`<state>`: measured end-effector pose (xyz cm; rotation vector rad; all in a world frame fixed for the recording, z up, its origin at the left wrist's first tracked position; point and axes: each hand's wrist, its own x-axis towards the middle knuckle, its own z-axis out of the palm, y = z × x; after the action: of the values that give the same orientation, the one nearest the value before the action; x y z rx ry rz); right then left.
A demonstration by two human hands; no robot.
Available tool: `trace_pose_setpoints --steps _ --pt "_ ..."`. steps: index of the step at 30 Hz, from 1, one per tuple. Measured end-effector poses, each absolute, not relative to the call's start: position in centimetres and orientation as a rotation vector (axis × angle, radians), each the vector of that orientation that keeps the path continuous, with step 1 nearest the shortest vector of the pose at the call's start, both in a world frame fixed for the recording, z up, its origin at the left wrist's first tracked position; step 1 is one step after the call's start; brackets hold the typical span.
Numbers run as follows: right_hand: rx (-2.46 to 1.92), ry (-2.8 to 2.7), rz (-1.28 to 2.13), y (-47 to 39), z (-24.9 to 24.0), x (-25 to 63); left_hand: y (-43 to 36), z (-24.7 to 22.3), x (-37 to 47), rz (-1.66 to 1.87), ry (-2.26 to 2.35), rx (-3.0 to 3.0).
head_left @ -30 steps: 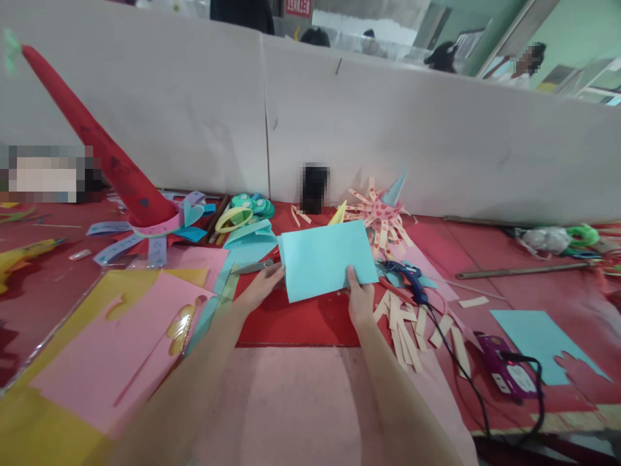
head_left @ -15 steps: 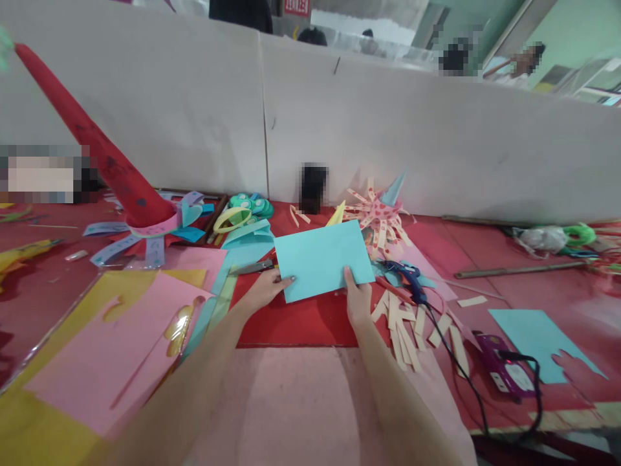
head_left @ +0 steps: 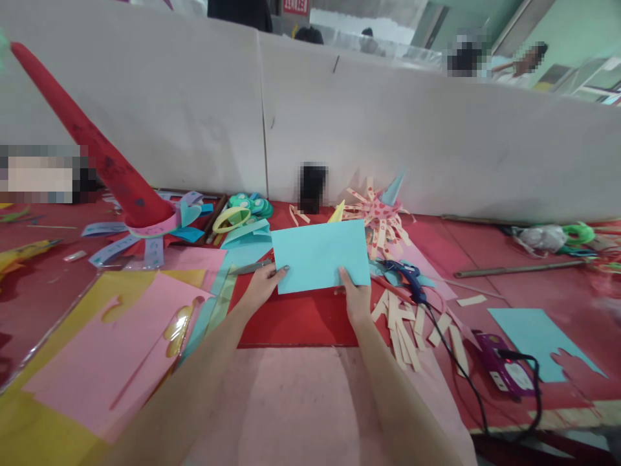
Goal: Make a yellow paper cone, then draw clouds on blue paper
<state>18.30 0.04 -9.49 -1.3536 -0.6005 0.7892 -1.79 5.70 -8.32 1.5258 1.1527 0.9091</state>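
- your left fingers [head_left: 280, 272] are pinching the light-blue paper sheet [head_left: 317, 254] near its lower-left corner
- right fingers [head_left: 344, 277] clamped on its lower edge
- hot glue gun [head_left: 407, 276] nearby, right side

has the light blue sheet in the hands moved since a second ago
Yes, slightly: the lower left corner of the light blue sheet has shifted left and up against the red panel below.

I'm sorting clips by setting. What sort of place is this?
Probably a craft workspace, perhaps in a classroom or workshop: a glue gun, loose pale strips and a held blue sheet suggest it.
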Motion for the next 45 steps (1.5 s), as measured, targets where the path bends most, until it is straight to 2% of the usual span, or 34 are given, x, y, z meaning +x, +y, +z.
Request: trace_pose_setpoints --steps 7,12,14,18,22,29,45 --pt "-1.313 -0.549 0.812 0.0 -9.2 18.1 5.6 -8.3 -1.6 0.978 1.164 1.570" --pt "-1.380 -0.591 0.864 -0.3 -9.0 17.1 4.8 -7.6 -1.6 1.588 1.472 1.668" --pt "-1.426 -0.619 0.881 -0.4 -8.8 16.7 4.0 -7.3 -1.6 1.730 1.572 1.887" --pt "-1.515 -0.718 0.770 -0.5 -8.7 16.7 2.6 -6.8 -1.0 1.492 1.445 2.541" --pt "-1.613 -0.760 0.724 -0.6 -8.4 16.9 2.3 -6.9 -0.3 1.248 1.231 2.734" --pt "-1.564 -0.950 0.913 -0.9 -8.1 15.7 2.2 -7.9 0.4 1.011 1.003 2.392" --pt "-1.437 -1.203 1.055 -1.1 -9.3 15.8 2.4 -6.7 0.2 0.816 0.990 1.835"
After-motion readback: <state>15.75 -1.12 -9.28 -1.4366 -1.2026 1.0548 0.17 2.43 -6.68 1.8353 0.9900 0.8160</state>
